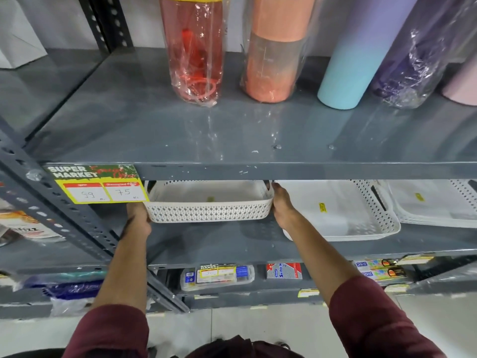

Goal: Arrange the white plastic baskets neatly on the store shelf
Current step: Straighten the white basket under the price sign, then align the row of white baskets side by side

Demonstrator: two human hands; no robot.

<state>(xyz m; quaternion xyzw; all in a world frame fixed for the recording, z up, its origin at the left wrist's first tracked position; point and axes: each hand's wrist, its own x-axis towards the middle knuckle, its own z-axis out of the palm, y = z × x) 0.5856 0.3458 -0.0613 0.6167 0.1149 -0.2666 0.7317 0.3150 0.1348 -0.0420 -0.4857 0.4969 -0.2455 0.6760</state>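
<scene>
A white perforated plastic basket [209,210] sits at the left of the middle grey shelf [214,241], its back half hidden under the shelf above. My left hand [138,215] grips its left end and my right hand [281,202] grips its right end. To the right lie a larger white basket [361,215] and another white basket [438,205], each with a small yellow sticker inside.
The upper shelf [180,130] carries several wrapped bottles and tumblers [196,47]. A green and yellow price tag [95,183] hangs on its front edge, just left of the basket. A slotted grey upright [64,220] runs at the left. Boxed goods [216,276] fill the lower shelf.
</scene>
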